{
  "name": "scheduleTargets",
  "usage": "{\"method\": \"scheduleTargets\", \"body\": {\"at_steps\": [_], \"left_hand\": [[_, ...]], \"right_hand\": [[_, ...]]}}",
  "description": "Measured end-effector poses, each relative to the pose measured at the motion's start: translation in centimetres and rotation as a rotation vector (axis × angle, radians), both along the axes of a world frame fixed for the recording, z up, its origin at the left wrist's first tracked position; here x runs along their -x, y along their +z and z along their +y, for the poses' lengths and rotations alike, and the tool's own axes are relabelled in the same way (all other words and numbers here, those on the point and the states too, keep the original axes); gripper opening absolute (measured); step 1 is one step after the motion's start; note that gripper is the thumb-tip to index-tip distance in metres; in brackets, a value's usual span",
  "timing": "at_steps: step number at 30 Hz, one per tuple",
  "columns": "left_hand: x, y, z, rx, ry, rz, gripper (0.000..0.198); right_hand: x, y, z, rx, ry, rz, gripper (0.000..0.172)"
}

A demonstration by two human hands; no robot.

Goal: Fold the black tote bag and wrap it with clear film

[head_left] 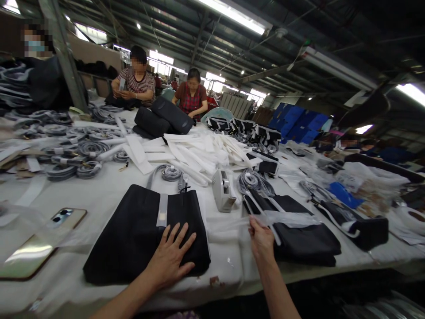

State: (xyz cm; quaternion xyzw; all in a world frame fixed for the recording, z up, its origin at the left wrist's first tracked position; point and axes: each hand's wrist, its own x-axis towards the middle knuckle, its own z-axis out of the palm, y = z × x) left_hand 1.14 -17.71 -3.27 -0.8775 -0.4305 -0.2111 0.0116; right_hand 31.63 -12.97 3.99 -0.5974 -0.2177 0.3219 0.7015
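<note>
My left hand [174,250] lies flat with fingers spread on a black bag [122,243] in front of me. A pale strip [162,208] runs down over the bag's upper middle, and a coiled grey strap [171,173] lies just behind it. To the right, my right hand [261,237] is closed, thumb against fingers, on thin translucent plastic film [237,224]. Beside that hand lies a second black bag [305,241] with white strips and clear film across its top. A grey tape dispenser [222,191] stands between the two bags.
White foam strips [199,153] are heaped behind the dispenser. Coiled straps [88,150] and a phone [29,257] lie at left. Another black bag [368,230] is at right, near a clear plastic bag [375,177]. Two co-workers [192,95] [141,82] are across the table.
</note>
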Motion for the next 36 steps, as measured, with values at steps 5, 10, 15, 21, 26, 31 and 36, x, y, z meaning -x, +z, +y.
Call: {"method": "scheduleTargets", "body": {"at_steps": [5, 10, 15, 21, 26, 31, 36], "left_hand": [[0.0, 0.1, 0.0, -0.003, -0.001, -0.024, 0.074], [0.1, 0.2, 0.1, 0.011, 0.002, -0.025, 0.073], [0.1, 0.6, 0.0, 0.039, -0.010, -0.020, 0.074], [0.3, 1.1, 0.0, 0.057, -0.005, -0.023, 0.073], [0.3, 1.0, 0.1, 0.058, -0.014, -0.032, 0.074], [0.2, 0.5, 0.1, 0.052, -0.009, -0.041, 0.075], [0.2, 0.6, 0.1, 0.056, -0.007, -0.045, 0.073]], "right_hand": [[-2.0, 1.1, 0.3, -0.082, -0.126, 0.001, 0.040], [1.5, -0.1, -1.3, -0.051, 0.078, 0.057, 0.050], [7.7, -3.3, -3.0, 0.161, 0.413, 0.186, 0.050], [8.8, -4.4, -1.3, 0.187, 0.336, 0.249, 0.035], [5.7, -3.0, -1.0, 0.096, 0.119, 0.212, 0.032], [1.5, -0.2, -1.2, 0.005, -0.092, 0.097, 0.034], [-0.3, 3.1, -1.5, -0.053, -0.207, -0.040, 0.040]]}}
